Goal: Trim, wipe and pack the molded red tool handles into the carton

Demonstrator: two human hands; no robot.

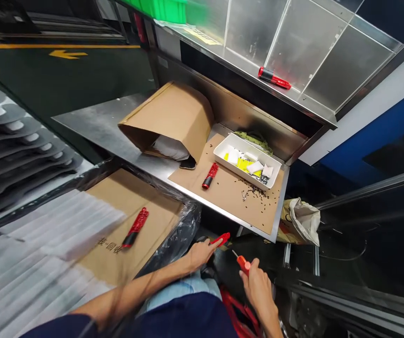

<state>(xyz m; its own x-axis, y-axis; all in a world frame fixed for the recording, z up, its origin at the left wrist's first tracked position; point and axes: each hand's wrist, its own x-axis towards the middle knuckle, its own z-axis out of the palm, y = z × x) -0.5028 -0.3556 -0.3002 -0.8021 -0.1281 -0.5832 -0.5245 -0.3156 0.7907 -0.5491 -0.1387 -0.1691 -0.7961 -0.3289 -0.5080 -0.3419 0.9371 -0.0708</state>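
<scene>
Two hands were at work. The left hand (199, 254) gripped a red handle (221, 239) firmly, near the tip of a screwdriver (243, 264) held tight in the right hand (256, 287). Another handle (135, 227) lay on cardboard (145, 202).

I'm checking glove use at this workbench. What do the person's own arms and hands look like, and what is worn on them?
The left hand and the right hand are bare, with no gloves. A short dark navy sleeve shows on the left arm; no sleeve shows on the right arm.
</scene>
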